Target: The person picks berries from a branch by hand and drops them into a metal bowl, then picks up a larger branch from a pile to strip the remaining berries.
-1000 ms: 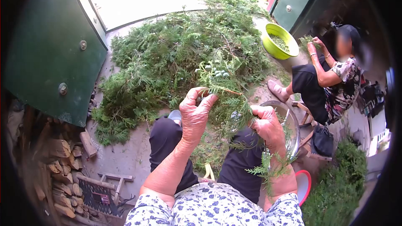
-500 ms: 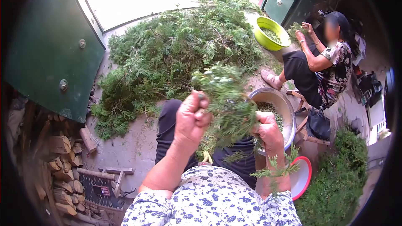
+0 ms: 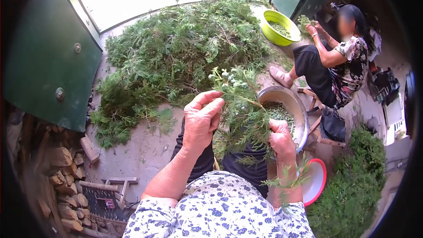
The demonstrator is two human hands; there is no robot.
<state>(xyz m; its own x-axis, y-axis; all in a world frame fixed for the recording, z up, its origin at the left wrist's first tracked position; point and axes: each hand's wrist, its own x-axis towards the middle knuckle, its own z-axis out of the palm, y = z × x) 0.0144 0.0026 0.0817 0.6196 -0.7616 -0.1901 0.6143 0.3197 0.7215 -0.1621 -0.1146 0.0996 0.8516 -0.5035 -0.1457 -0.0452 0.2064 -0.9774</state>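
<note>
My right hand [image 3: 282, 140] is closed around the stem end of a leafy green conifer branch [image 3: 244, 121], possibly cypress or arborvitae, held up over my lap. A cluster of pale green seed cones [image 3: 234, 80] shows at the branch's upper tip. At the branch's left edge is my left hand [image 3: 202, 119], thumb and fingers pinched together just below the cones; what lies between them, if anything, is hidden. Behind the branch and my right hand stands a metal basin [image 3: 300, 117] with many small green cones [image 3: 277, 111] in it.
A large heap of cut branches [image 3: 176, 57] covers the floor ahead. At right, a seated person [image 3: 332, 61] holds a sprig beside a yellow-green basin [image 3: 282, 40] of cones. A red-rimmed bowl [image 3: 313, 183] and more greenery [image 3: 350, 185] lie lower right; firewood [image 3: 66, 180] is stacked left.
My left hand has moved slightly right, its fingers now against the branch near the cones. The branch, blurred before, is steadier. The view has shifted a little.
</note>
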